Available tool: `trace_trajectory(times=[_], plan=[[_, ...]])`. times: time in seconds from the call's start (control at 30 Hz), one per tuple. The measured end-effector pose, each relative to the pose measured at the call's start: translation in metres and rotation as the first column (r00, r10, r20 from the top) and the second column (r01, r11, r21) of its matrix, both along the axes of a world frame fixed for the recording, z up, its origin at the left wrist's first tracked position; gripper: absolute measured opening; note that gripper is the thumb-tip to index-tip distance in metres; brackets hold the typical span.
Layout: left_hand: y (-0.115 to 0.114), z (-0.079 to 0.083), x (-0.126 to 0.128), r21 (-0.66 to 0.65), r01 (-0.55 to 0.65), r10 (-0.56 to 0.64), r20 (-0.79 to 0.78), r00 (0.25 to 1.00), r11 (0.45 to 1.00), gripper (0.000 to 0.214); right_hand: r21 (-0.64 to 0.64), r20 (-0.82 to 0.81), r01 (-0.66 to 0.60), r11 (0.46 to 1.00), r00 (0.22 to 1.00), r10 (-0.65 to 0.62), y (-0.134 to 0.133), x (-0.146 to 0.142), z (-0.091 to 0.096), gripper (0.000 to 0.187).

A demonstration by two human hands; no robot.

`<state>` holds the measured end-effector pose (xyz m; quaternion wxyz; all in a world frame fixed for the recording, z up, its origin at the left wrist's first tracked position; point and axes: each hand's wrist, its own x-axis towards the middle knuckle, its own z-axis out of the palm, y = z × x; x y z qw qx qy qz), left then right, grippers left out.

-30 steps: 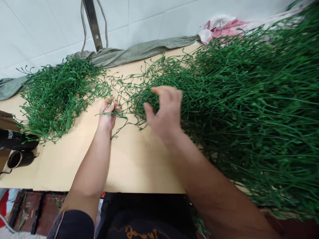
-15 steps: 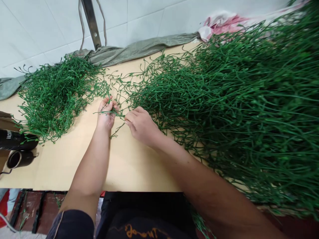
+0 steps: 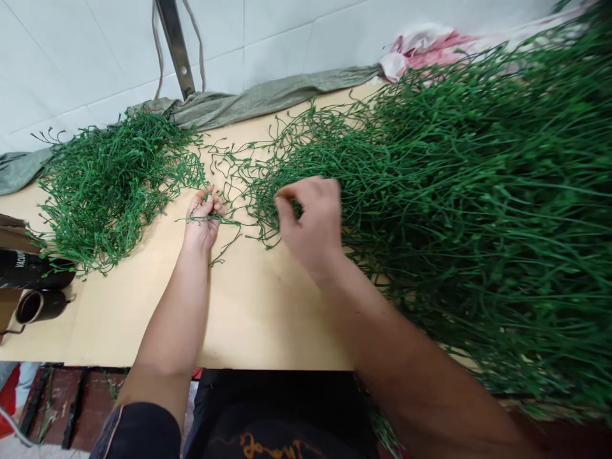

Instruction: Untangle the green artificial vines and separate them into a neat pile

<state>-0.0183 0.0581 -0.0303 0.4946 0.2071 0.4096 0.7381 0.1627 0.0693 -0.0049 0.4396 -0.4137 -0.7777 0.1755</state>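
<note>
My left hand (image 3: 203,220) rests on the tan tabletop (image 3: 258,312), its fingers closed round a small bunch of thin green plastic stems (image 3: 217,220) that stick out to the right. My right hand (image 3: 310,220) is raised at the near edge of a big heap of green stems (image 3: 454,204), thumb and fingers curled in a pinch at the strands. Whether a stem is caught between them I cannot make out. A smaller pile of the same green stems (image 3: 109,178) lies to the left of my left hand.
A black flask (image 3: 29,269) and a dark cup (image 3: 36,305) lie at the table's left edge. Grey-green cloth (image 3: 268,95) runs along the tiled wall, with pink-white fabric (image 3: 425,48) behind the big heap. A metal bar (image 3: 176,44) leans on the wall.
My right hand came down beside my left hand half a second ago, then moved back up and right to the big heap's edge. My left hand kept its bunch in place.
</note>
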Motion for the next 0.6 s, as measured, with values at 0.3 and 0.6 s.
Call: trace_trajectory(times=[0.3, 0.6], plan=[[0.0, 0.0, 0.002, -0.017, 0.024, -0.025, -0.042, 0.999, 1.0, 0.013, 0.06, 0.162, 0.02, 0.998, 0.986, -0.029, -0.006, -0.013, -0.013, 0.03], [0.0, -0.001, 0.003, -0.01, 0.046, -0.046, -0.016, 0.999, 0.999, 0.012, -0.179, 0.292, -0.173, 0.968, 0.931, 0.221, -0.014, -0.032, -0.021, 0.018]])
